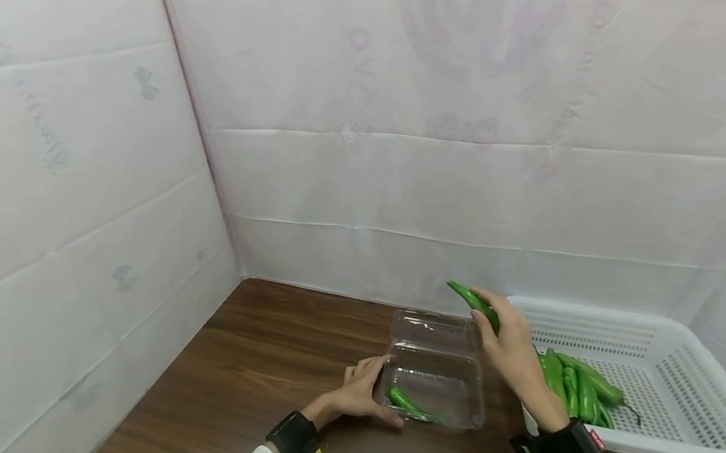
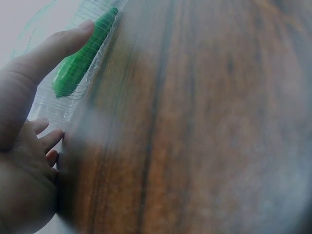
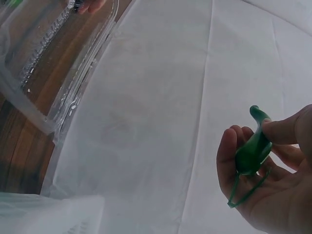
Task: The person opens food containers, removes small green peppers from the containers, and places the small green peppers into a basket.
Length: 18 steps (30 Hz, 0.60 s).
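holding a green pepper (image 1: 474,301) up in the air, the right hand (image 1: 515,346) has it pinched between thumb and fingers (image 3: 229,156) above the far side of the clear plastic clamshell container (image 1: 436,369); the right wrist view shows the grip falling near the stem end, with the thin curled stem (image 3: 243,192) hanging below the palm. the left hand (image 1: 361,393) rests on the wooden table (image 1: 269,370) with its fingers laid fairly straight against the near left corner of the container, steadying it rather than gripping it. one pepper (image 1: 406,401) already lies in the container's tray, seen green through the ribbed wall in the left wrist view (image 2: 78,63). more peppers (image 1: 580,384) sit piled in the white slotted basket (image 1: 698,406) just to the right. the held pepper looks light, firm and smooth-skinned, probably a little slippery, so a hold around the thicker body near the stem seems safer than one at the thin tip, which could bend or snap. the container looks thin and flimsy, likely to slide or flex if pushed. faint pinkish lettering shows through the white sheeting (image 1: 424,109) behind the table, but it is reversed and too pale to read; no other brand or label can be read.
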Tool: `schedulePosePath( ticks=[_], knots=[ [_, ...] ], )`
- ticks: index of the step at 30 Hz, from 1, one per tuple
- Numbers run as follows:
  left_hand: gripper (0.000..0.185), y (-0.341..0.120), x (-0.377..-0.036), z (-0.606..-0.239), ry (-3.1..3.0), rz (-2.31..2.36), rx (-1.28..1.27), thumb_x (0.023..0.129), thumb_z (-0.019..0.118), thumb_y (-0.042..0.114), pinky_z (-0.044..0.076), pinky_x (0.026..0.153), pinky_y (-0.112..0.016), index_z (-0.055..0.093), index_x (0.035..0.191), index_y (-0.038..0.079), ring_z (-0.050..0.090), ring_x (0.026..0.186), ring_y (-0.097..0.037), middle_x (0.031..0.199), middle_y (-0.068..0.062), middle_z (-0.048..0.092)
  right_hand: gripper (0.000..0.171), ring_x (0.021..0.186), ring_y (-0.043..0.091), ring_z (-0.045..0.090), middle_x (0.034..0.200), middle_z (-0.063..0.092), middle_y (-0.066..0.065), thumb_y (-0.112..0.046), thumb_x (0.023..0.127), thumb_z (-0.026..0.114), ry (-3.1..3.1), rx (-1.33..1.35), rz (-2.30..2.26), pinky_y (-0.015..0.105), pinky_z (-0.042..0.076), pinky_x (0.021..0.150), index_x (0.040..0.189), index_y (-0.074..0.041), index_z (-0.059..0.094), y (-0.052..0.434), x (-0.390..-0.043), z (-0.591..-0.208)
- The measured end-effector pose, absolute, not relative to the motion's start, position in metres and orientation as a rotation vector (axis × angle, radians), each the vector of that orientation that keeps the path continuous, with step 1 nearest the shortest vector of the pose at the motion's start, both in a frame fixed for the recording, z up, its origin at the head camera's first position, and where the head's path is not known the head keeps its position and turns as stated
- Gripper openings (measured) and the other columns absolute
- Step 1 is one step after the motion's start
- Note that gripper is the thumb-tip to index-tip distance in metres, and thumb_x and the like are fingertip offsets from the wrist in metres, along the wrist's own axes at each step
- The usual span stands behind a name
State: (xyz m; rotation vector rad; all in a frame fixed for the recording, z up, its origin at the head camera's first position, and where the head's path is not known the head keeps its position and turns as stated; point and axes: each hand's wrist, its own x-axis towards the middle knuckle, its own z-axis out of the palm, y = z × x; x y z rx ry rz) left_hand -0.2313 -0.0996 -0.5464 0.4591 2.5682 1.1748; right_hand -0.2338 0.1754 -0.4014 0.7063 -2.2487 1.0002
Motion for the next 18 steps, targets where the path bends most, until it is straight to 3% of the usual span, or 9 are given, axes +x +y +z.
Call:
schedulePosePath(
  ticks=[7, 13, 18],
  knots=[
    [0.119, -0.101, -0.230, -0.546, 2.573, 1.193, 0.495, 0.070, 0.090, 0.056, 0.017, 0.110, -0.060, 0.022, 0.162, 0.024, 0.021, 0.144, -0.039, 0.164, -0.017, 0.025, 0.039, 0.068, 0.013, 0.053, 0.100, 0.066, 0.020, 0.005, 0.098, 0.062, -2.306, 0.656, 1.060, 0.026, 0.040, 0.059, 0.137, 0.005, 0.057, 0.190, -0.232, -0.397],
    [0.118, -0.101, -0.231, -0.545, 2.574, 1.186, 0.475, 0.070, 0.092, 0.050, 0.018, 0.109, -0.058, 0.024, 0.161, 0.021, 0.022, 0.144, -0.036, 0.164, -0.014, 0.027, 0.039, 0.077, 0.028, 0.065, 0.098, 0.069, 0.023, 0.007, 0.098, 0.061, -2.285, 0.624, 1.058, 0.025, 0.046, 0.057, 0.136, 0.007, 0.056, 0.199, -0.233, -0.391],
    [0.120, -0.100, -0.232, -0.549, 2.561, 1.199, 0.420, 0.069, 0.093, 0.047, 0.017, 0.111, -0.057, 0.021, 0.162, 0.025, 0.019, 0.147, -0.033, 0.165, -0.011, 0.024, 0.037, 0.077, 0.010, 0.061, 0.103, 0.067, 0.026, 0.007, 0.100, 0.056, -2.298, 0.580, 1.095, 0.023, 0.046, 0.057, 0.137, 0.009, 0.054, 0.210, -0.233, -0.389]
  ],
)
